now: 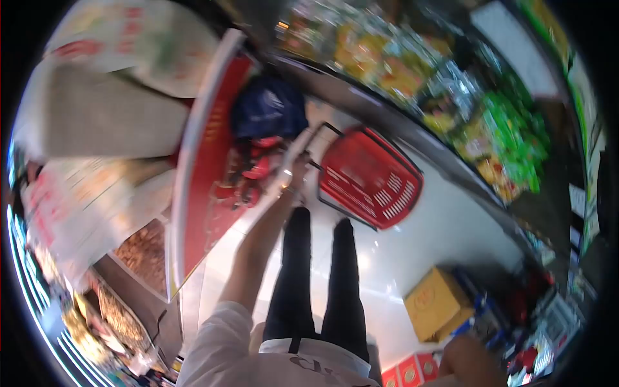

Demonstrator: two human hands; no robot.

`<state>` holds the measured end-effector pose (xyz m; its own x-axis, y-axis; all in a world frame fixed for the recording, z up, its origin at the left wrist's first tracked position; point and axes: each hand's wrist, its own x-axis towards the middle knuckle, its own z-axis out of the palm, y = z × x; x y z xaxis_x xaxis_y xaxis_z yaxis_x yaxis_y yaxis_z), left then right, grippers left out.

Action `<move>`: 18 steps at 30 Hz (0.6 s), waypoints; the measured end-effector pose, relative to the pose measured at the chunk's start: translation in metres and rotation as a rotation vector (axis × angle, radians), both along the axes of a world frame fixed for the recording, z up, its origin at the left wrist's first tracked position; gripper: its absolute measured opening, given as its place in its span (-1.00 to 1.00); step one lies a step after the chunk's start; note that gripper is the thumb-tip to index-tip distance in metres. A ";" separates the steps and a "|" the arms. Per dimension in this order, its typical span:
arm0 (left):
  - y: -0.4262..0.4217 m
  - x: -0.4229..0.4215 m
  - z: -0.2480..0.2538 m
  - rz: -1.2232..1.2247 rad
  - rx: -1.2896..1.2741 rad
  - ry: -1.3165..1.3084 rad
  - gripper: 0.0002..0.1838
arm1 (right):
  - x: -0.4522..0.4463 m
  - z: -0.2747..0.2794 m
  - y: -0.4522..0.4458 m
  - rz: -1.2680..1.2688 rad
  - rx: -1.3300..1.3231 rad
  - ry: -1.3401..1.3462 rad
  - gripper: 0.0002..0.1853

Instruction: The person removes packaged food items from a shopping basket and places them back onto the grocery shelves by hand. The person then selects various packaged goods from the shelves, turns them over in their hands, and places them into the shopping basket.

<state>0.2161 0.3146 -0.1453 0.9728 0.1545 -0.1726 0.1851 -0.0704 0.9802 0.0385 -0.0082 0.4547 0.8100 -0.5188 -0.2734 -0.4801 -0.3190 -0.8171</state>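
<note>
A red shopping basket (371,177) with black handles is in the upper middle, over the pale floor. My left arm stretches forward from the lower left. At its end, my left hand (299,166) is closed around the black handle on the basket's left side; its fingers are small and blurred. Just left of this hand are pink and red items, with a dark blue bag (269,108) above them. Part of my right arm (474,362) shows at the lower right edge, but my right hand is out of view.
A red display panel (209,155) and large pale sacks (116,113) stand on the left. Packaged goods (387,58) and green packets (516,138) fill the shelf at the upper right. A cardboard box (437,304) sits at the lower right, near red boxes (409,372).
</note>
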 end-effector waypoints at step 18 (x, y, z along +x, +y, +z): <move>-0.128 -0.090 0.341 -0.035 -0.212 0.579 -0.70 | 0.144 0.081 0.027 0.419 0.326 -0.260 -0.80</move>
<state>0.1266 0.1863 0.1957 0.7156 0.0285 -0.6980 0.6928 0.0988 0.7143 0.1826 0.0190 0.5361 0.9895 -0.0632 -0.1300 -0.1382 -0.1509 -0.9788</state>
